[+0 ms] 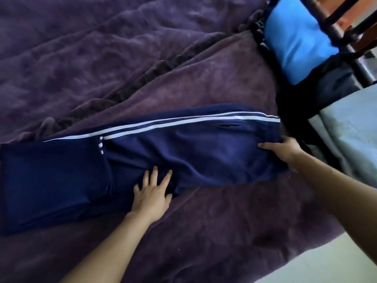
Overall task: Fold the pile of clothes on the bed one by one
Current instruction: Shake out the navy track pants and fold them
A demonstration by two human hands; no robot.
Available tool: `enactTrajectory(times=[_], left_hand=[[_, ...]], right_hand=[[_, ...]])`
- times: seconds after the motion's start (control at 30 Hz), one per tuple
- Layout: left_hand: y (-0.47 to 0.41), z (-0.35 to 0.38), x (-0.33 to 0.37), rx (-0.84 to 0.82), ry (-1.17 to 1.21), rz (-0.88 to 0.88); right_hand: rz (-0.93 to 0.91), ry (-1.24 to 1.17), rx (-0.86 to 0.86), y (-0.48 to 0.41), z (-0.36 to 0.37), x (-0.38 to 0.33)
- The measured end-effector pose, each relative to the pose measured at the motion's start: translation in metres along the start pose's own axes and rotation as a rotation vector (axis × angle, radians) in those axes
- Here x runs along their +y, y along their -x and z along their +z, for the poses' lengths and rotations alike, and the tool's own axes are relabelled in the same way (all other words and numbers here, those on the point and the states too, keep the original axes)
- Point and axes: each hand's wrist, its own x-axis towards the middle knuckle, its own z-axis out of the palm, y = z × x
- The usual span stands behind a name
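Navy track pants (183,148) are pinned mid-leg by a flat, spread left hand (152,194) so the waistband, gripped by the right hand (283,150), can be folded over.

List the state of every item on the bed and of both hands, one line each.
navy track pants: spread flat, leg end folded over at the left
left hand: open, palm pressed flat on the pants
right hand: gripping the waistband end
purple blanket: rumpled, covering the bed
blue and dark garment pile: lying at the bed's far right, untouched
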Motion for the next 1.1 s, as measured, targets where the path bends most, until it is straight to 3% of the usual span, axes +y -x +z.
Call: enactTrajectory(times=[0.07,0.23,0.33,0.4,0.5,0.57,0.7,0.83,0.93,1.0,1.1], left_hand=[[0.004,-0.005,-0.006,0.001,0.013,0.023],[0.029,-0.028,-0.027,0.104,0.127,-0.045],[0.050,-0.033,-0.038,0.199,0.194,-0.095],[0.063,-0.034,-0.043,0.308,0.257,-0.097],[0.080,-0.034,-0.048,0.485,0.379,-0.101],[0.088,-0.033,-0.050,0.559,0.441,-0.125],[0.102,-0.017,-0.069,0.558,0.477,-0.203],[0.102,-0.008,-0.083,0.481,0.399,-0.207],[0.088,-0.016,-0.080,0.486,0.320,-0.123],[0.070,-0.024,-0.073,0.502,0.279,-0.054],[0.038,-0.027,-0.063,0.418,0.239,-0.002]], right_hand=[[0.012,-0.148,-0.071,-0.004,-0.018,0.000],[-0.152,-0.192,0.042,0.012,-0.069,-0.043],[-0.209,-0.145,-0.141,0.046,-0.064,-0.080],[-0.334,-0.041,-0.187,0.079,-0.040,-0.111],[-0.590,0.341,-0.116,0.127,0.025,-0.149],[-0.679,0.510,-0.169,0.154,0.082,-0.165],[-0.672,0.708,-0.442,0.197,0.200,-0.158],[-0.611,1.049,-0.635,0.207,0.243,-0.115],[-0.638,0.916,-0.678,0.191,0.226,-0.109],[-0.743,0.644,-0.490,0.177,0.201,-0.108],[-0.812,0.381,0.022,0.138,0.159,-0.100]])
